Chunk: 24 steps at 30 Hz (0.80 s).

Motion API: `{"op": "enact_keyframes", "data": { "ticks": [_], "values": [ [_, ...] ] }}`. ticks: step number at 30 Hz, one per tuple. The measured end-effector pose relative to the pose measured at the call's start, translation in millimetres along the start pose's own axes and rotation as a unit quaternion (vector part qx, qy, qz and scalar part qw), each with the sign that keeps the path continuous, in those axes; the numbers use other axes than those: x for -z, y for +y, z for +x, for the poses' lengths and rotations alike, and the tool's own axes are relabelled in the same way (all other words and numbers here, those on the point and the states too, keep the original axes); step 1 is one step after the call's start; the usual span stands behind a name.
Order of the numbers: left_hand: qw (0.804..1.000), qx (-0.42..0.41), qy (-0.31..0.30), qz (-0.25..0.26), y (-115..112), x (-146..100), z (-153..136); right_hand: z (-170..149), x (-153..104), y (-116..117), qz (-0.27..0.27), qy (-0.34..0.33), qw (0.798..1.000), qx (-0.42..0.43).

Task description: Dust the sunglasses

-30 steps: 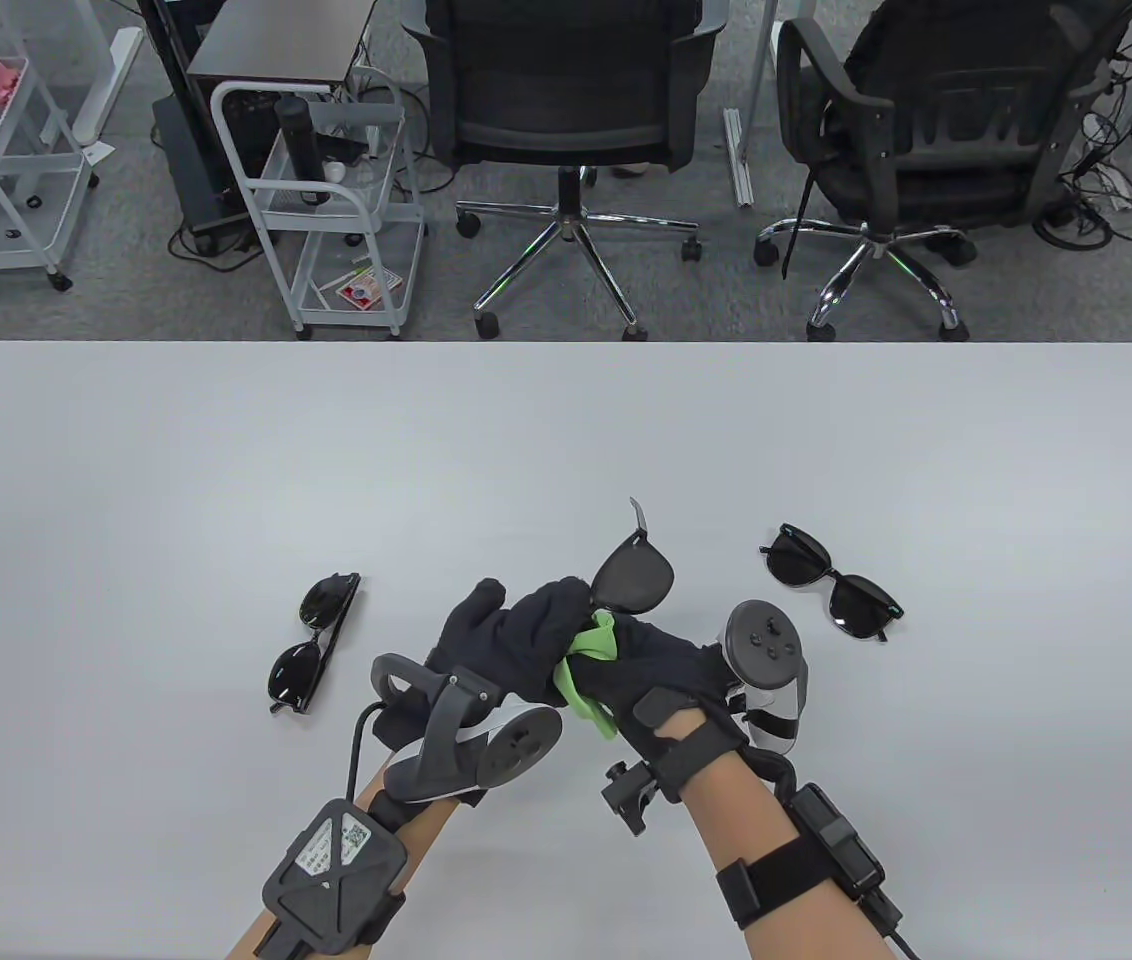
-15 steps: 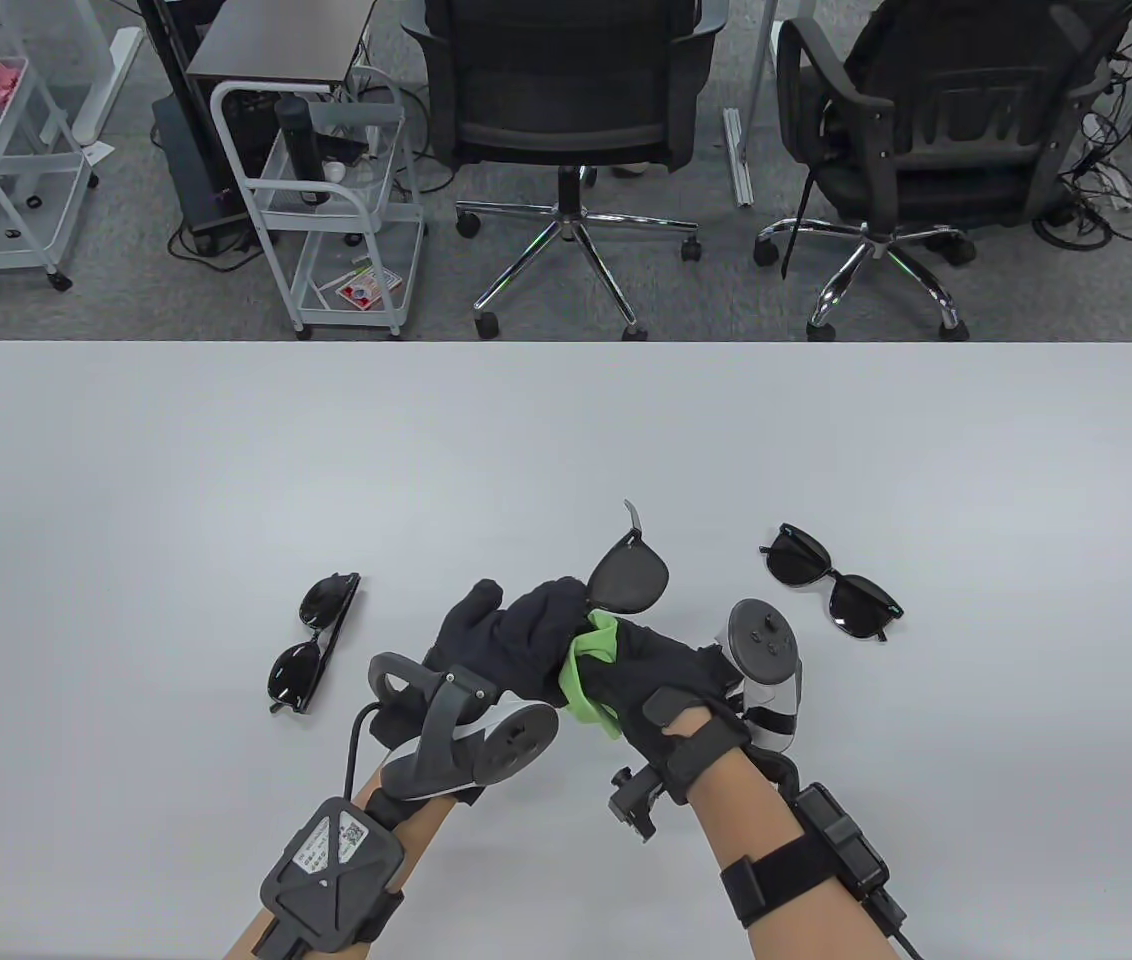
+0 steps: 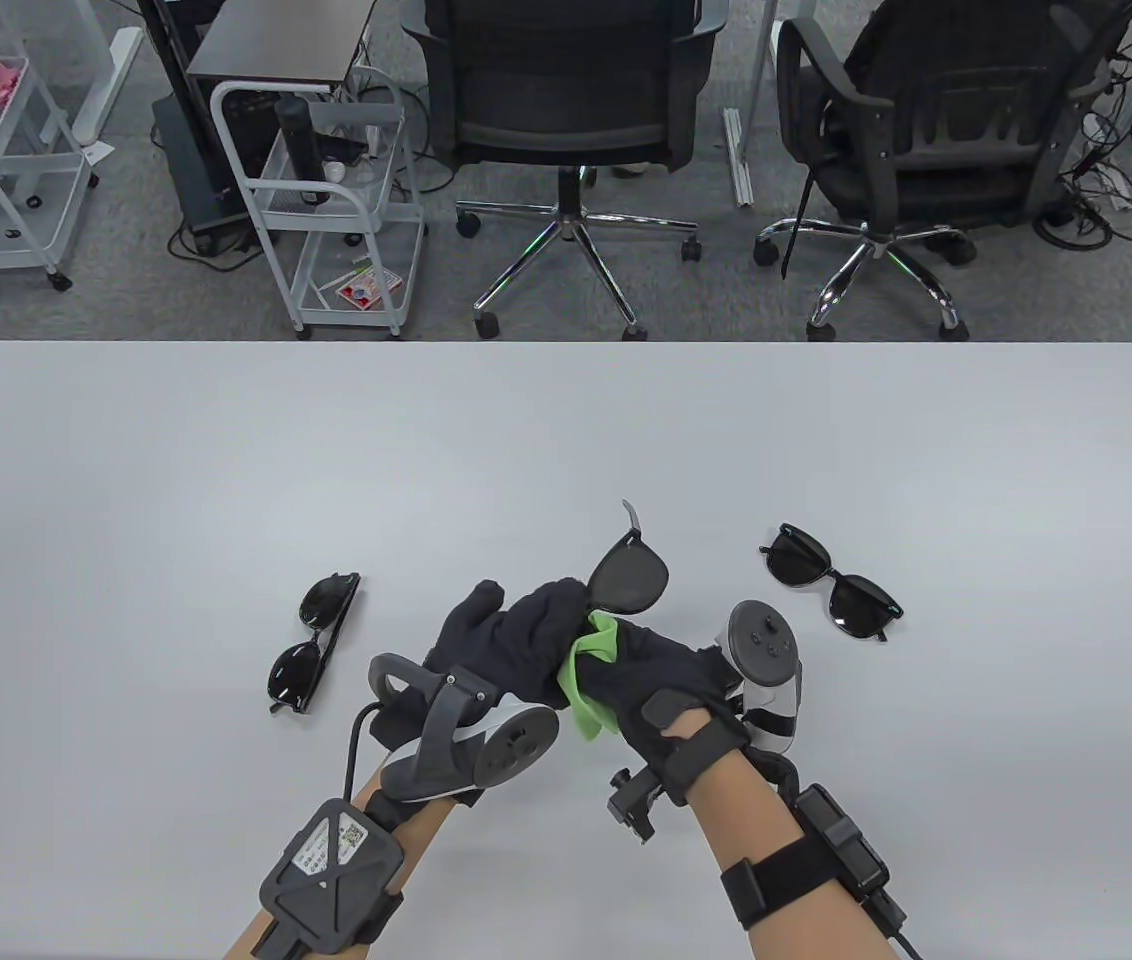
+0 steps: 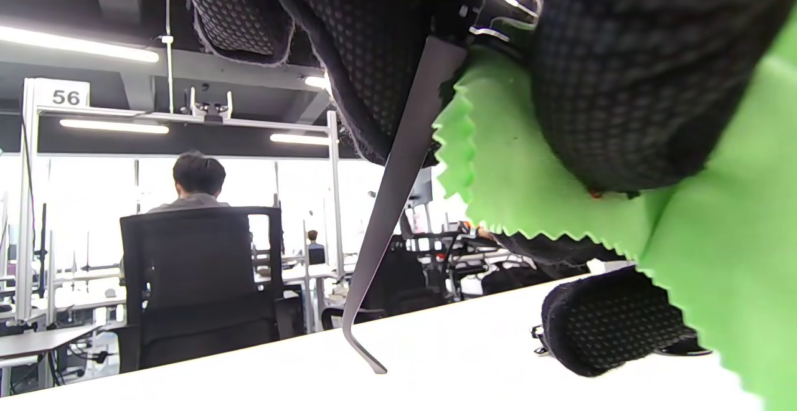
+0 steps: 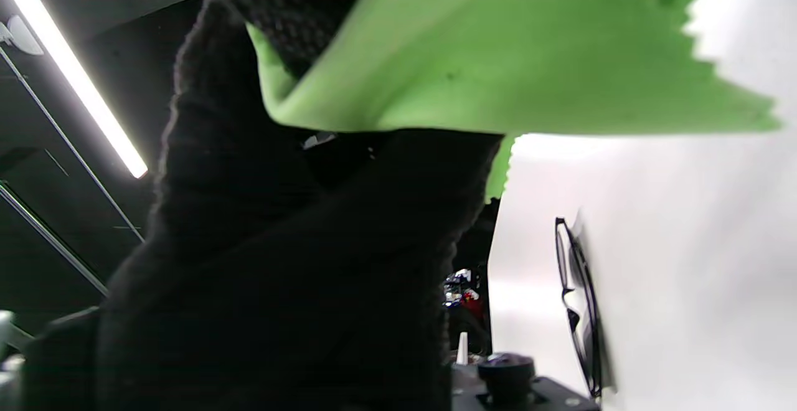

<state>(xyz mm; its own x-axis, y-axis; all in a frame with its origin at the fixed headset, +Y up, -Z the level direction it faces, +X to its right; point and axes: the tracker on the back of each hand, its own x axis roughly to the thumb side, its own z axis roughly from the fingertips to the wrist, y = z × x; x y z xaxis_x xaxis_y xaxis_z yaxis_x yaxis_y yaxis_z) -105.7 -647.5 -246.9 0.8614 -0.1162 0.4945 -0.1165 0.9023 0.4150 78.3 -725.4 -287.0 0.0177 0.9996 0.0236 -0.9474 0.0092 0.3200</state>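
Note:
My left hand (image 3: 516, 635) grips a pair of black sunglasses (image 3: 631, 577) above the table, one lens and a temple tip sticking out toward the far side. My right hand (image 3: 641, 675) holds a green cloth (image 3: 591, 665) against the part of the sunglasses hidden between the two hands. In the left wrist view the temple arm (image 4: 398, 199) hangs down to the table, with the green cloth (image 4: 560, 199) beside it. In the right wrist view the green cloth (image 5: 498, 56) fills the top.
A second pair of sunglasses (image 3: 314, 640) lies folded on the table (image 3: 226, 450) to the left, also in the right wrist view (image 5: 579, 305). A third pair (image 3: 831, 592) lies to the right. Office chairs (image 3: 566, 110) and a white cart (image 3: 336, 200) stand beyond the far edge.
The right hand and the cloth have shifted slightly; the hanging corner of the cloth looks shorter. The left hand and the sunglasses stay nearly still.

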Motion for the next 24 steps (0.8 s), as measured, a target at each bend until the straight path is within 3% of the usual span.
{"op": "enact_keyframes", "data": {
  "ticks": [4, 7, 15, 20, 24],
  "values": [
    [1.0, -0.008, -0.001, 0.006, 2, 1, 3, 6, -3, 1, -0.052, -0.019, 0.997, -0.046],
    [1.0, -0.018, 0.006, 0.009, 5, 1, 1, 7, -5, 2, -0.065, -0.034, 0.997, -0.026],
    [1.0, 0.004, 0.005, -0.003, -1, 0, -4, -4, -1, 5, 0.032, 0.007, 0.999, 0.043],
    [1.0, 0.004, 0.003, 0.004, 1, 1, 1, 5, -2, 4, -0.032, -0.011, 0.999, -0.041],
    [1.0, -0.001, 0.017, 0.008, 3, 1, 4, 8, -5, 5, -0.06, -0.029, 0.997, -0.047]
  ]
}}
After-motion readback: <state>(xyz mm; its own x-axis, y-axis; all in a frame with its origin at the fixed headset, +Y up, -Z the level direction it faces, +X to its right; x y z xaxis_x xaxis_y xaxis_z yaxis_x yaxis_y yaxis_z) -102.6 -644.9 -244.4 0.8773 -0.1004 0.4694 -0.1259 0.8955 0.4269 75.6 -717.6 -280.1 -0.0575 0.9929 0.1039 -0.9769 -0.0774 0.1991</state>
